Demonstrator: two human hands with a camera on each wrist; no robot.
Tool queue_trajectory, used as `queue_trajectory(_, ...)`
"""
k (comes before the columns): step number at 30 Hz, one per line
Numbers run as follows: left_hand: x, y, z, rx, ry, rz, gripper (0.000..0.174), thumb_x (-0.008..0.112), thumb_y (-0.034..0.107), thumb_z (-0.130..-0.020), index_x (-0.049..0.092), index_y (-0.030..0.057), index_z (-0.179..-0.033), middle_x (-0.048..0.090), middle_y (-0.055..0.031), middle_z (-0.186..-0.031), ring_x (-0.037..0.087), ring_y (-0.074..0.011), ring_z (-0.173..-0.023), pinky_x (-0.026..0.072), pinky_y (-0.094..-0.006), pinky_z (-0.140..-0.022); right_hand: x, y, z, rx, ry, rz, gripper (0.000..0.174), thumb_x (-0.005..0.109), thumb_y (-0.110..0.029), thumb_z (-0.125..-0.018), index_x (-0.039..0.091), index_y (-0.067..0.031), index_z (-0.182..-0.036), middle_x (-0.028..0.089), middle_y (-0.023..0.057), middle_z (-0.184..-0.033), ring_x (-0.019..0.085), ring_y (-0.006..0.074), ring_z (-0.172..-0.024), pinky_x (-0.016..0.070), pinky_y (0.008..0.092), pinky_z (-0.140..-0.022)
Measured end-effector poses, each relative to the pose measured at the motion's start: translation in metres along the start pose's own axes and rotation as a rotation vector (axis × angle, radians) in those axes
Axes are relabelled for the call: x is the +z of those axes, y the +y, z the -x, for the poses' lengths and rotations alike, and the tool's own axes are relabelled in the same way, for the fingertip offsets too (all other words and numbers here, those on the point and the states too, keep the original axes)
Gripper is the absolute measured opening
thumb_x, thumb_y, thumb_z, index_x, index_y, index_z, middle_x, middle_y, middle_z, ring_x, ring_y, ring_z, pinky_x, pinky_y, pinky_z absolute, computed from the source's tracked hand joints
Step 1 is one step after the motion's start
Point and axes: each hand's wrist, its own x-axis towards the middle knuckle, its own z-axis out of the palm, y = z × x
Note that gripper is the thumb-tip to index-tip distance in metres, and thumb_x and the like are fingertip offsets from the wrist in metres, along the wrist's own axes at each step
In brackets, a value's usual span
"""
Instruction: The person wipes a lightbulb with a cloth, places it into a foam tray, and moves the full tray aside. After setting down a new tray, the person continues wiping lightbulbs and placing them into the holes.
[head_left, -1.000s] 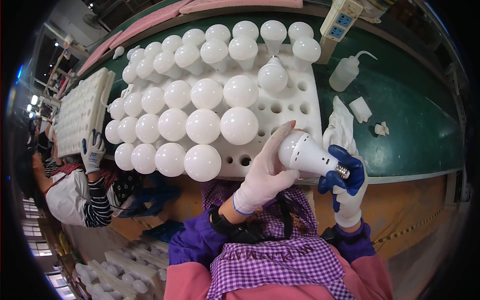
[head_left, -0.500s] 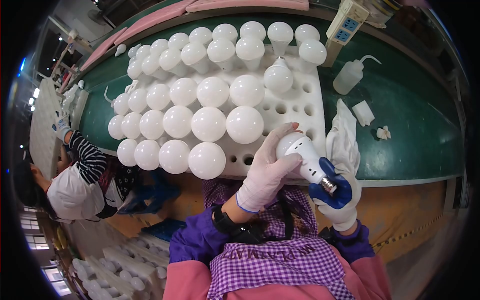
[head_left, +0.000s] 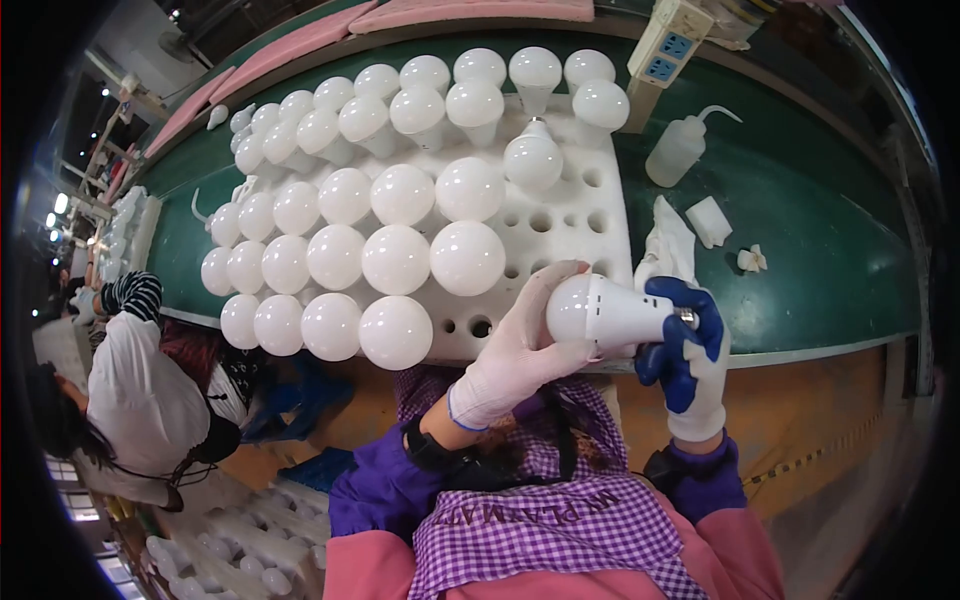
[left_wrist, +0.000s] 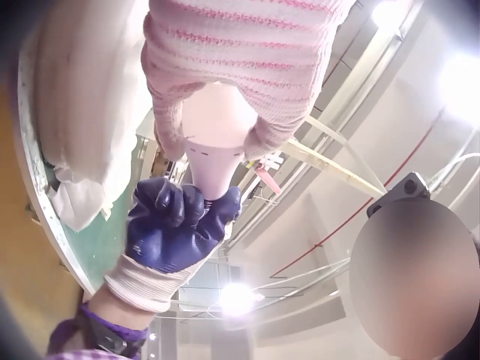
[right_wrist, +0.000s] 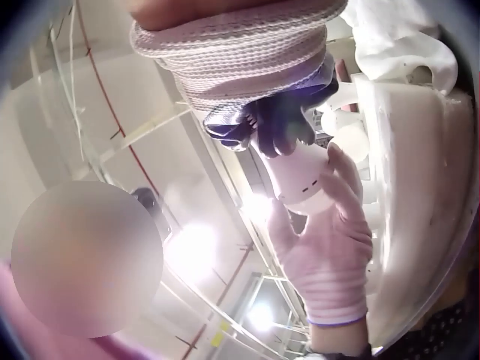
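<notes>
Over the front edge of the foam tray point(head_left: 580, 250), a white LED light bulb point(head_left: 622, 318) lies almost level between both hands. My left hand point(head_left: 520, 350), in a pale pinkish knit glove, grips its round dome with thumb and fingers on opposite sides. At the metal screw end, my right hand point(head_left: 692, 350) holds the bulb with curled fingers in a blue-coated glove. The left wrist view shows these blue fingers point(left_wrist: 169, 225) wrapped about the narrow end of the bulb point(left_wrist: 212, 165). From the right wrist, the left hand point(right_wrist: 326, 259) cups the dome.
Rows of bulbs point(head_left: 397, 260) stand dome-up in the tray, with bare holes at its right; one bulb point(head_left: 533, 162) lies tipped. On the green table are a squeeze bottle point(head_left: 676, 150), a white cloth point(head_left: 668, 245) and a small white block point(head_left: 709, 221). Another person point(head_left: 150, 370) works at left.
The bulb tilted base-down toward the front, then swung back to nearly level, its base pointing right. Both hands kept their hold. At left, the other person's foam board has left its earlier place.
</notes>
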Motion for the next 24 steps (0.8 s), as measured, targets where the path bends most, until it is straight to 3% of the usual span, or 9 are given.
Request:
queue_trajectory(2,-0.002,0.004,0.0,-0.019,0.044,-0.256,0.071,0.067,0.007,-0.077,0.029,0.0002,-0.136,0.04,-0.0109,-0.126,0.045,-0.0197,-0.115,0.0471,-0.0306,-0.092,-0.011,-0.004,-0.011,0.121,-0.071,0.162,0.033,0.056,0.0,-0.082,0.055,0.0058,-0.114,0.062,0.0116,-0.097,0.061,0.0137,-0.06,0.0494,0.023,-0.058)
queue_trajectory(4,-0.001,0.007,0.001,-0.033,0.075,-0.175,0.068,0.068,0.011,-0.079,0.03,0.0002,-0.135,0.043,-0.0115,-0.121,0.052,-0.0166,-0.104,0.0514,-0.0273,-0.079,-0.02,0.002,-0.018,-0.223,0.066,0.43,0.037,0.057,0.001,-0.079,0.055,0.0058,-0.116,0.062,0.0104,-0.104,0.063,0.0162,-0.082,0.0501,0.0248,-0.075)
queue_trajectory(7,-0.004,0.003,0.001,-0.057,0.219,-0.259,0.062,0.065,0.02,-0.084,0.032,0.0003,-0.133,0.052,-0.0115,-0.105,0.053,-0.0095,-0.065,0.0424,-0.0202,-0.049,-0.051,-0.003,-0.029,-0.503,0.143,1.178,0.051,0.064,-0.012,-0.075,0.054,-0.0067,-0.124,0.053,0.0143,-0.125,0.048,0.0299,-0.117,0.0382,0.039,-0.098)
queue_trajectory(9,-0.006,0.004,0.0,-0.12,0.243,-0.228,0.06,0.061,0.026,-0.086,0.034,0.0013,-0.133,0.054,-0.0115,-0.103,0.055,-0.0115,-0.065,0.0431,-0.02,-0.049,-0.054,-0.003,-0.034,-0.5,0.042,1.682,0.059,0.07,-0.026,-0.071,0.054,-0.0175,-0.127,0.038,0.0162,-0.139,0.031,0.041,-0.128,0.0302,0.0491,-0.103)
queue_trajectory(10,-0.006,0.006,-0.001,-0.18,0.265,-0.195,0.059,0.057,0.033,-0.089,0.035,0.0024,-0.134,0.057,-0.0114,-0.101,0.056,-0.0135,-0.064,0.0438,-0.0199,-0.05,-0.068,0.013,-0.037,-0.482,-0.007,1.789,0.059,0.07,-0.026,-0.069,0.055,-0.018,-0.125,0.037,0.0156,-0.139,0.035,0.0425,-0.124,0.0336,0.0494,-0.1)
queue_trajectory(18,-0.005,0.012,-0.007,-0.211,0.322,-0.26,0.051,0.054,0.039,-0.091,0.046,0.0,-0.123,0.058,-0.0087,-0.09,0.054,-0.01,-0.064,0.0452,-0.0211,-0.053,-0.07,-0.01,-0.021,-0.256,0.152,0.676,0.051,0.064,0.002,-0.062,0.059,-0.0009,-0.112,0.058,0.0155,-0.113,0.058,0.0272,-0.105,0.0447,0.0326,-0.089)
queue_trajectory(20,-0.001,0.007,-0.012,-0.222,0.297,-0.293,0.049,0.054,0.036,-0.091,0.045,-0.0003,-0.123,0.059,-0.0092,-0.094,0.056,-0.0107,-0.069,0.0474,-0.0218,-0.058,-0.036,-0.032,-0.01,-0.409,-0.09,0.771,0.053,0.069,-0.006,-0.061,0.059,-0.0016,-0.113,0.056,0.0182,-0.117,0.057,0.0317,-0.105,0.0449,0.0373,-0.09)
queue_trajectory(22,-0.002,-0.012,-0.019,-0.035,0.279,-0.16,0.045,0.056,0.03,-0.091,0.045,-0.0004,-0.123,0.058,-0.0093,-0.101,0.057,-0.0119,-0.084,0.0481,-0.0241,-0.073,-0.003,-0.041,-0.011,-0.62,-0.379,1.48,0.072,0.076,-0.028,-0.059,0.053,-0.0028,-0.122,0.052,0.0209,-0.121,0.05,0.0393,-0.111,0.038,0.0449,-0.097)
queue_trajectory(24,-0.002,-0.019,-0.017,-0.09,0.213,-0.1,0.04,0.055,0.023,-0.092,0.044,0.0001,-0.122,0.055,-0.0096,-0.105,0.053,-0.0118,-0.095,0.0451,-0.0257,-0.082,0.011,-0.001,-0.011,-0.686,-0.299,1.595,0.08,0.076,-0.031,-0.059,0.046,0.0,-0.127,0.052,0.0199,-0.119,0.049,0.039,-0.111,0.0372,0.0445,-0.097)
